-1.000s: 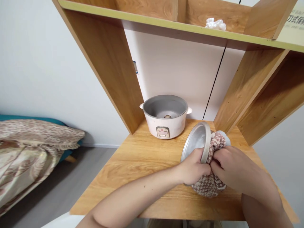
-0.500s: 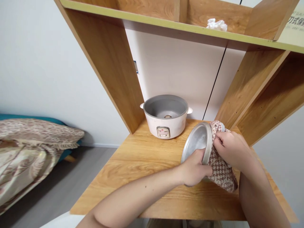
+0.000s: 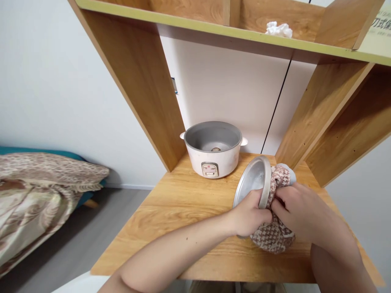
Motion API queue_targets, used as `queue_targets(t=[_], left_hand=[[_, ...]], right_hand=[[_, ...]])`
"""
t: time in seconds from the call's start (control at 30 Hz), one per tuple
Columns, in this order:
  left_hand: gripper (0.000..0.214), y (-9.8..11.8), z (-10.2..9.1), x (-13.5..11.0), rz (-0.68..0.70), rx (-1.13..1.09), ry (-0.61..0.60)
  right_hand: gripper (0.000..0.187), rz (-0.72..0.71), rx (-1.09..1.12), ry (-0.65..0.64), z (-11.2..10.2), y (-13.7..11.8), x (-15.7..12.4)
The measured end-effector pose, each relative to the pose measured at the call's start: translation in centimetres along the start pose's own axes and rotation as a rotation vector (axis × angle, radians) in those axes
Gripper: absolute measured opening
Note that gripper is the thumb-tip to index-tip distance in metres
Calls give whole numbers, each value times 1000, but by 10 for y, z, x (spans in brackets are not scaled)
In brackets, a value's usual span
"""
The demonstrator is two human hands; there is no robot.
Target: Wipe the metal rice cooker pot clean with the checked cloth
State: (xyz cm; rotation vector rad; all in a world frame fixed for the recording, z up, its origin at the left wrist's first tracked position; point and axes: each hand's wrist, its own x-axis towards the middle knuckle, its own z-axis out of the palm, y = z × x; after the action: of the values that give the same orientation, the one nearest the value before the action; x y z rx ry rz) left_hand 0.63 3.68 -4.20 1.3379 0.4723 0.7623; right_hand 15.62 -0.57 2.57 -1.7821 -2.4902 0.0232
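Observation:
My left hand (image 3: pixel 252 213) grips the near rim of a silver metal inner pot (image 3: pixel 249 183), thumb on the inside. The pot is tilted on its side above the tabletop, its opening facing left. Closed around a brown-and-white patterned cloth (image 3: pixel 273 236), my right hand (image 3: pixel 297 207) presses against the outside of the pot, which is mostly hidden. The cloth is bunched, its lower part hanging below the hands. Behind and left of the pot stands a white rice cooker (image 3: pixel 212 156), lidless, with a grey interior and a round piece at its bottom centre.
The wooden tabletop (image 3: pixel 159 219) is bounded by upright panels left and right. A shelf with a yellow-green edge (image 3: pixel 198 26) crosses above, holding crumpled white tissue (image 3: pixel 278 29). At far left, a patterned fringed blanket (image 3: pixel 45 175) covers blue furniture.
My right hand and the cloth have moved slightly down, and the cloth has bunched up with its hanging part shifted left. The left hand and inner pot stay nearly in place.

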Motion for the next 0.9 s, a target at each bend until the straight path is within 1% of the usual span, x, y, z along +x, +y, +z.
queue_targets(t=[0.13,0.2,0.27,0.43,0.67,0.8,0.9], left_hand=[[41,2,-1,0,26,37,-20],[43,2,-2,-1,13,70,-23],[46,1,-2,-2,1,86,-12],[48,-1,-2,-3,-12,105,31],[53,1,-1,-3,62,204,30],[60,1,0,-4,81,171,23],[59,1,2,-4,120,140,-19]], right_hand=[[33,160,15,31,-4,-3,8],[33,206,-5,52,-5,-2,11],[33,220,-7,57,-5,-1,13],[33,212,-2,45,-4,0,15],[35,140,37,22,-9,5,8],[39,43,169,-88,-14,11,4],[40,7,245,-159,-16,16,3]])
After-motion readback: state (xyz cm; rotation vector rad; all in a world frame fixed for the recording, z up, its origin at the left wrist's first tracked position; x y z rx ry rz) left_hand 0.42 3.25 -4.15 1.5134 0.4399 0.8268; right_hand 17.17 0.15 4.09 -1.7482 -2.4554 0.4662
